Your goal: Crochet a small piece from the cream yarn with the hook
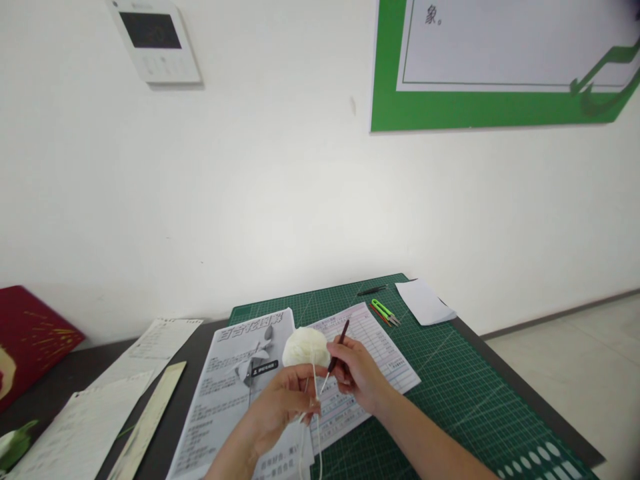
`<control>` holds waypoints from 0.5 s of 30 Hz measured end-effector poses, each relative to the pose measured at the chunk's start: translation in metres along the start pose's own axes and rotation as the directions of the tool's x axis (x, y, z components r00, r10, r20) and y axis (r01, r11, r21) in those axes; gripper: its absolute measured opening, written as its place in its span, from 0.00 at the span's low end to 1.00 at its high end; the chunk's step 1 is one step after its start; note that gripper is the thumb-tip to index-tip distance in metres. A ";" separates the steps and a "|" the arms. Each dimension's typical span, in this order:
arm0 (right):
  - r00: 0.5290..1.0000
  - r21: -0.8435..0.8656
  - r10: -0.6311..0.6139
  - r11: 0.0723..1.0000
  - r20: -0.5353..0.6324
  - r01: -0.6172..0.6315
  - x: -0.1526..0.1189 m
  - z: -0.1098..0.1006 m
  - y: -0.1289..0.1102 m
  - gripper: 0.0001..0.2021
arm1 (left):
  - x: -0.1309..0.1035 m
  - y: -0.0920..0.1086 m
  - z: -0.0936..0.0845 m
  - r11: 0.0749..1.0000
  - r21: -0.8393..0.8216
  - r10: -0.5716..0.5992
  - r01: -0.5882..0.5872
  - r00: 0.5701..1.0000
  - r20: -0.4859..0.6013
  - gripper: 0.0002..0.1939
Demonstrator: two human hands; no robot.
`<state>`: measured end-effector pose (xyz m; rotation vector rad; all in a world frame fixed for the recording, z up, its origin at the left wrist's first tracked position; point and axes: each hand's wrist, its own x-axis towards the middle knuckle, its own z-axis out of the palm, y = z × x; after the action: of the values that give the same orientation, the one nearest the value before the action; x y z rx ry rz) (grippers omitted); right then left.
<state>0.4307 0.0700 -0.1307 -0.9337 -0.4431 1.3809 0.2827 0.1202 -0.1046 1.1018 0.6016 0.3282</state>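
My left hand (286,405) is closed on white yarn (321,443), whose strands run over the fingers and hang below them. To its right, my right hand (357,369) grips a crochet hook (341,339) by its dark brown handle. The hook's thin metal shaft slants down to the yarn at my left fingertips. Just behind both hands sits a ball of white yarn (304,347), resting on printed sheets. The tip of the hook is too small to make out against the fingers.
On the green cutting mat (460,393) lie a printed pattern sheet (215,393), a form (383,347), green snips (384,312), a dark slim tool (372,291) and white paper (424,302). Left are more papers (100,413), a ruler (150,420) and a red item (35,340). A wall stands behind.
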 end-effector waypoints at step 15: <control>0.998 0.267 0.056 0.962 -0.005 -0.053 -0.006 0.005 0.012 0.11 | 0.010 -0.012 -0.006 0.923 0.241 0.355 -0.301 0.907 -0.226 0.18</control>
<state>0.4180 0.0648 -0.1351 -0.7370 -0.2154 1.4427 0.2863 0.1250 -0.1204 1.3707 0.6967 0.7318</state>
